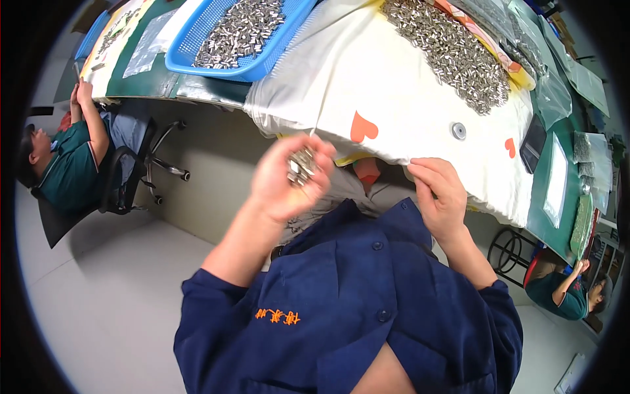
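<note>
My left hand (pixel 289 174) is turned palm up in front of the table edge, its fingers curled around a handful of small silvery metal cylinders (pixel 301 165). A thin white sliver shows at its fingertips; I cannot make out what it is. On the right, my right hand (pixel 441 194) pinches the front edge of the white cloth (pixel 400 85), which has red hearts and covers the table. A large heap of the same metal cylinders (pixel 453 56) lies on the cloth at the far right. Nearer to my right hand sits a round grey metal disc (pixel 459 131).
A blue plastic basket (pixel 256 69) of metal cylinders stands at the back left. A black phone-like device (pixel 531 143) and clear plastic bags (pixel 556 98) lie at the right. Co-workers sit at left (pixel 72 157) and right (pixel 569 292). A black wheeled chair (pixel 131 174) stands left.
</note>
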A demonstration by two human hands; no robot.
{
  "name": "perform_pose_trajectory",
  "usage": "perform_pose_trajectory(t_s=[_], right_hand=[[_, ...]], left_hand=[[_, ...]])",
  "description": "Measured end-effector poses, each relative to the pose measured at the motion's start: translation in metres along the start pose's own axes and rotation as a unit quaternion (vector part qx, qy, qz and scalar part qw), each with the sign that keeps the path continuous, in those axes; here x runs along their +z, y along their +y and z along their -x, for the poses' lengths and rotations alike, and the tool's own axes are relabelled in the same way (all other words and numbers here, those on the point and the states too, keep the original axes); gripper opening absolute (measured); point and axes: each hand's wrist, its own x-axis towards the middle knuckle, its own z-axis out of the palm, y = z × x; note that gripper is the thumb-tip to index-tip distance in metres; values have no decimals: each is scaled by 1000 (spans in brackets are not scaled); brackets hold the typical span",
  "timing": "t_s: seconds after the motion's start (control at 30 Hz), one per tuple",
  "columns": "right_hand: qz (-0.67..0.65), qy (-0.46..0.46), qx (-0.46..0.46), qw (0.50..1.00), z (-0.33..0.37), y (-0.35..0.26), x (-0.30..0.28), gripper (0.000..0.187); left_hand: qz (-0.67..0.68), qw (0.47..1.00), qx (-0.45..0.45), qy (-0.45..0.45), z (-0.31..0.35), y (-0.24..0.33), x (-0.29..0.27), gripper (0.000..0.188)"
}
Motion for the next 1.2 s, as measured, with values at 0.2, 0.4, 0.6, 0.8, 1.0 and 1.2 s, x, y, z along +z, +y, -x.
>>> perform_pose_trajectory(t_s=[0.2,0.4,0.6,0.8,1.0,1.2], right_hand=[[-25,1,3,1000,-4,2,-2,21],[-26,48,47,997,-7,22,-15,20],[65,80,87,991,-15,55,-58,22],[134,-66,94,984,-19,93,-58,27],[100,-31,80,991,-21,101,-46,35],[-37,110,-21,993,-57,64,-41,42]], left_hand=[[-159,967,142,-139,0,116,108,14],[-419,834,320,160,-71,245,121,21],[-602,677,301,299,-76,246,146,55],[-809,390,403,178,-52,184,170,49],[-906,343,249,20,-99,17,142,39],[-709,700,5,-88,-147,-46,97,26]])
